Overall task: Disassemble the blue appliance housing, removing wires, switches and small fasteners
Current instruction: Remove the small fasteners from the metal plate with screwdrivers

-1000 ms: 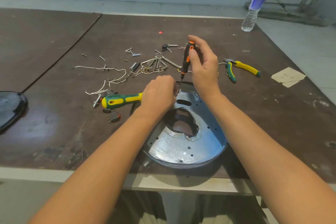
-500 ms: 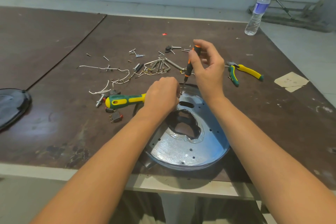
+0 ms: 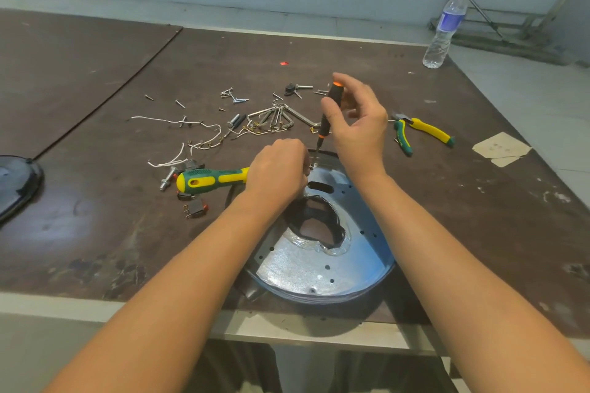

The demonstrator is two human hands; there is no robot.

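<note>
My right grip [image 3: 354, 120] pinches the small screwdriver [image 3: 327, 115] upright, tip at the blue housing [image 3: 360, 252] rim's 12 o'clock; left grip [image 3: 277, 174], closed, steadies the screw there.

Two screwdrivers, black-orange [image 3: 329, 112] and green-yellow [image 3: 212, 180], one pair of green-yellow pliers [image 3: 421, 132], one clear plastic bottle [image 3: 445, 29].

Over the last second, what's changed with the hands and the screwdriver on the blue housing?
Little. The right hand has re-fingered the black-and-orange screwdriver, apparently turning it; its tip stays at the far rim of the blue housing. The left hand still pinches beside the tip. The loose parts, the green-and-yellow screwdriver and the pliers haven't moved.
</note>
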